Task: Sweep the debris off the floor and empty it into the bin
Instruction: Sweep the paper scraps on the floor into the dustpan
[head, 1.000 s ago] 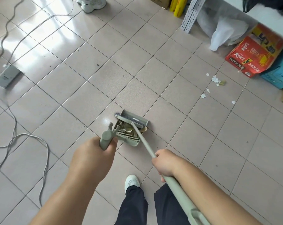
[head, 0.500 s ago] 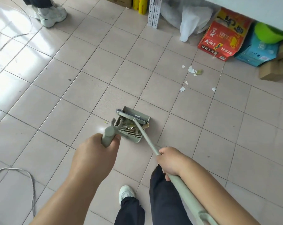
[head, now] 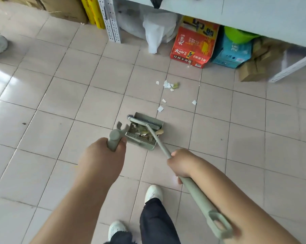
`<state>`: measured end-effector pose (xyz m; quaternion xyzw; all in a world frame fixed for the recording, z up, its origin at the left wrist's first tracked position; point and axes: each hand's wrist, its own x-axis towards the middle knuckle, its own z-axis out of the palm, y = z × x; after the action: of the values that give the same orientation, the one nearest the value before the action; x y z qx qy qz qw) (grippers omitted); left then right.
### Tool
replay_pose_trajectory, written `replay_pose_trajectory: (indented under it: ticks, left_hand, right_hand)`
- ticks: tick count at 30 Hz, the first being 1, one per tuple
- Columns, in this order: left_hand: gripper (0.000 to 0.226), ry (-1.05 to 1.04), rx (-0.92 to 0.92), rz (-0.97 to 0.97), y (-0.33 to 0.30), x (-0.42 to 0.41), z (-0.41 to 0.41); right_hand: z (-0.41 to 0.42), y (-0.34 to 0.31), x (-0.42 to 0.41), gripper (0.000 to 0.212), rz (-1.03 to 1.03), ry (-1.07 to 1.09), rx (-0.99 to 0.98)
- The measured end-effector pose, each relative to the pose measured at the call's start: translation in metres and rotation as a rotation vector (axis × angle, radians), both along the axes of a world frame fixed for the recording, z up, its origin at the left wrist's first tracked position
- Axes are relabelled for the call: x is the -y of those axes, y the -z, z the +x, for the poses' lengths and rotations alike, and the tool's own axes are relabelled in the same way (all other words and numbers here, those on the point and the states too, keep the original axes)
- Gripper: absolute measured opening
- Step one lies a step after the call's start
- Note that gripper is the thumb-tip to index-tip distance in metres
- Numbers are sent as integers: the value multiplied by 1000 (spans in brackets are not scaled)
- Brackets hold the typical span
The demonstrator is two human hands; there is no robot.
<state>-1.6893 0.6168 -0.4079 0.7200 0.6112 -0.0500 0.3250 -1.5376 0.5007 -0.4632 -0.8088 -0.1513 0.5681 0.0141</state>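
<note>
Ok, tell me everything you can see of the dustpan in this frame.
The dustpan is sage-green, plastic by its look, with a boxy tray, a toothed comb strip along its near edge and an upright handle ending in a forked clip. It sits on the tiled floor, holding paper scraps and yellowish debris. The left hand has its grip on the handle; the broom head rests in the tray's mouth.

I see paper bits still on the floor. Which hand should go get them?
Probably the right hand: it grips the broom, and the paper scraps lie ahead toward its side. The left hand only holds the dustpan.
</note>
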Motion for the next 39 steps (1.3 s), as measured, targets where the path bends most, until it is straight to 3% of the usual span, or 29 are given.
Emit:
replay_pose_trajectory:
  ticks: [14,21,25,27,30,33,39]
  left_hand:
    - [41,143,-16,-39,-1,-59,98]
    - [42,151,-7,-64,-4,-76,115]
    - [43,137,-18,-68,-4,-75,116]
    - [43,129,-16,-54,-3,-74,117]
    - [43,127,-40,-47,-3,-73,119]
    - [44,126,-51,-50,-5,-72,121]
    - [44,130,-55,-38,-8,-71,124]
  right_hand:
    - [133,-41,-66,15,44,197,56]
    - [191,-8,-120,19,79,226,200]
    - [203,16,-139,11,65,234,222]
    - [204,23,-143,23,68,192,188]
    - [191,24,-131,14,-32,138,131]
    - [173,21,-105,23,-88,13,99]
    - [176,-8,-70,21,-9,175,56]
